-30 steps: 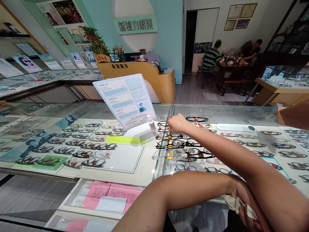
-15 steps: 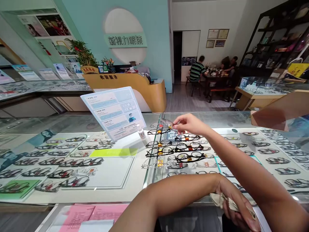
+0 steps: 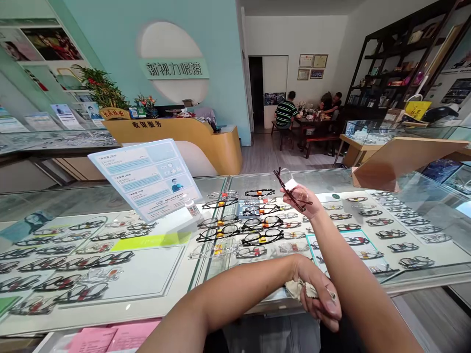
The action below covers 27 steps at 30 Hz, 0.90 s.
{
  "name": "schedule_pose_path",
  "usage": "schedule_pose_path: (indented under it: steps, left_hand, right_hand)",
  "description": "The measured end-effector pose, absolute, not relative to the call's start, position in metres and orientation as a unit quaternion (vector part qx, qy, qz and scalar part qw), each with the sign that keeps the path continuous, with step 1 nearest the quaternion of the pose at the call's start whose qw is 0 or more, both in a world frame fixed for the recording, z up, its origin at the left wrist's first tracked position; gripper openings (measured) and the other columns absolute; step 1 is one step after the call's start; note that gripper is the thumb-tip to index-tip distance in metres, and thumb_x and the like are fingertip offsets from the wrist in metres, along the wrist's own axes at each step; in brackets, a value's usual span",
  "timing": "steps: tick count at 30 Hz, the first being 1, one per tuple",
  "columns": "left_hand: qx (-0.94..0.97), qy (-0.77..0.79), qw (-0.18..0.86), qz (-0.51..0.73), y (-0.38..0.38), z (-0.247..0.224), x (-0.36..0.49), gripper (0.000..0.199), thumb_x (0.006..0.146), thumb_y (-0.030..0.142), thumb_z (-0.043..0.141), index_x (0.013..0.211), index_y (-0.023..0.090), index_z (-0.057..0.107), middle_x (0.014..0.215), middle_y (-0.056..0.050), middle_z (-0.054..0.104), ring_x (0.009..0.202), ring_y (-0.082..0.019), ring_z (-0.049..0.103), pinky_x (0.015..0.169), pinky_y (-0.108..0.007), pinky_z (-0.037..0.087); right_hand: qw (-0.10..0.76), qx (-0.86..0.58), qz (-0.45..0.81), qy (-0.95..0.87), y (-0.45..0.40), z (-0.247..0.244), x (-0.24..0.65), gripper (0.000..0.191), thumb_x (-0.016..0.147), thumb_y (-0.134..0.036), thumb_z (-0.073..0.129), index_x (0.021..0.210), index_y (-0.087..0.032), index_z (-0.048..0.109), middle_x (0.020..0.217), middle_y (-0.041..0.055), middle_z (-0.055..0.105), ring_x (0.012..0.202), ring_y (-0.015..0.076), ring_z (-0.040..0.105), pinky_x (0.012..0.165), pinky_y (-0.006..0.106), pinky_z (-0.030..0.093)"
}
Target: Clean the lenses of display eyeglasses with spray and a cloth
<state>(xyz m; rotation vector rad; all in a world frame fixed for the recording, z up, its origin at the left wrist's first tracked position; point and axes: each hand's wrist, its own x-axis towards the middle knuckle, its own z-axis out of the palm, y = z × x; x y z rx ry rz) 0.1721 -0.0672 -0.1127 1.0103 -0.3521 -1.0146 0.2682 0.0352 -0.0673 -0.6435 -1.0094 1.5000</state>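
In my right hand (image 3: 308, 200) is a pair of dark brown-framed glasses (image 3: 299, 200) with a white tag at the lens, raised above the back of the glass counter. The fingers pinch it at its lower side. My left hand (image 3: 319, 291) is bent back toward my body at the counter's front edge, closed around a crumpled beige cloth (image 3: 293, 289). Between the arms and the leaflet, several glasses with orange tags lie in rows on the glass top, among them a black pair (image 3: 262, 238) and a clear-framed pair (image 3: 211, 250).
A small white bottle (image 3: 192, 207) stands before a tilted blue-and-white leaflet (image 3: 147, 179). More glasses fill the display case left and right. A brown board (image 3: 401, 162) leans at the back right. Two people sit at a far table (image 3: 312, 121).
My right hand has moved from the back of the glasses rows to the right and turned, lifting the brown-framed glasses into plain view. The left still grips the cloth. The view has swung right.
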Motion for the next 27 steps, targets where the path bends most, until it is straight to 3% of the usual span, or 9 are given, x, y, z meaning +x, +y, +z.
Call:
schedule_pose_path:
  steps: [3, 6, 9, 11, 13, 16, 20, 27]
  left_hand:
    - [0.474, -0.154, 0.737, -0.457, -0.067, -0.109, 0.173, 0.057, 0.076, 0.071, 0.081, 0.054, 0.022, 0.064, 0.062, -0.004, 0.046, 0.04, -0.014, 0.036, 0.03, -0.032, 0.028]
    - [0.538, -0.098, 0.726, -0.416, -0.069, -0.106, 0.171, 0.065, 0.061, 0.079, 0.086, 0.047, 0.022, 0.061, 0.053, -0.004, 0.046, 0.037, -0.016, 0.039, 0.031, -0.034, 0.033]
    - [0.62, -0.022, 0.727, -0.295, -0.064, -0.095, 0.157, 0.068, 0.043, 0.078, 0.094, 0.042, 0.021, 0.057, 0.042, -0.004, 0.046, 0.032, -0.019, 0.043, 0.032, -0.035, 0.037]
    - [0.651, 0.025, 0.732, -0.199, -0.051, -0.079, 0.138, 0.068, 0.04, 0.075, 0.096, 0.043, 0.02, 0.056, 0.04, -0.004, 0.047, 0.033, -0.02, 0.045, 0.035, -0.035, 0.038]
    - [0.679, 0.061, 0.721, -0.124, -0.033, -0.058, 0.112, 0.07, 0.043, 0.078, 0.093, 0.043, 0.018, 0.057, 0.04, -0.006, 0.047, 0.034, -0.017, 0.044, 0.039, -0.032, 0.036]
    - [0.705, 0.149, 0.692, 0.043, -0.005, -0.029, 0.075, 0.066, 0.067, 0.08, 0.077, 0.055, 0.018, 0.061, 0.047, -0.003, 0.05, 0.042, -0.01, 0.041, 0.046, -0.026, 0.034]
    - [0.694, 0.354, 0.53, 0.335, 0.016, -0.026, 0.056, 0.057, 0.074, 0.073, 0.077, 0.07, 0.018, 0.062, 0.059, 0.001, 0.051, 0.049, -0.008, 0.036, 0.047, -0.022, 0.026]
    - [0.72, 0.335, 0.523, 0.309, 0.01, -0.054, 0.066, 0.051, 0.084, 0.066, 0.071, 0.075, 0.017, 0.066, 0.062, 0.002, 0.049, 0.054, -0.01, 0.037, 0.053, -0.025, 0.026]
  right_hand:
    - [0.52, -0.272, 0.673, -0.45, 0.047, -0.08, 0.275, 0.023, 0.068, -0.031, 0.078, 0.088, -0.02, 0.073, 0.096, 0.0104, 0.084, 0.079, 0.0245, 0.076, 0.089, 0.043, 0.064]
    - [0.49, -0.264, 0.698, -0.45, 0.053, -0.093, 0.284, 0.023, 0.065, -0.03, 0.077, 0.083, -0.018, 0.072, 0.094, 0.0131, 0.084, 0.079, 0.0271, 0.076, 0.086, 0.045, 0.064]
    - [0.474, -0.261, 0.72, -0.435, 0.058, -0.11, 0.295, 0.022, 0.062, -0.026, 0.078, 0.081, -0.018, 0.07, 0.086, 0.0123, 0.082, 0.074, 0.0265, 0.075, 0.079, 0.044, 0.063]
    - [0.469, -0.254, 0.731, -0.424, 0.062, -0.121, 0.302, 0.021, 0.061, -0.024, 0.077, 0.079, -0.019, 0.067, 0.082, 0.0111, 0.081, 0.073, 0.0261, 0.074, 0.076, 0.043, 0.063]
    - [0.466, -0.246, 0.739, -0.419, 0.065, -0.128, 0.307, 0.023, 0.061, -0.022, 0.076, 0.081, -0.019, 0.066, 0.084, 0.0106, 0.081, 0.074, 0.0252, 0.074, 0.078, 0.043, 0.063]
    - [0.457, -0.237, 0.745, -0.423, 0.067, -0.133, 0.31, 0.028, 0.067, -0.026, 0.077, 0.093, -0.018, 0.07, 0.094, 0.0113, 0.082, 0.083, 0.0251, 0.076, 0.084, 0.043, 0.062]
    - [0.435, -0.238, 0.751, -0.437, 0.065, -0.136, 0.312, 0.032, 0.077, -0.039, 0.078, 0.101, -0.018, 0.071, 0.105, 0.0129, 0.082, 0.091, 0.0274, 0.077, 0.083, 0.043, 0.061]
    - [0.384, -0.249, 0.764, -0.455, 0.064, -0.148, 0.32, 0.045, 0.069, -0.057, 0.084, 0.081, -0.022, 0.059, 0.08, 0.0104, 0.076, 0.065, 0.0227, 0.064, 0.056, 0.032, 0.047]
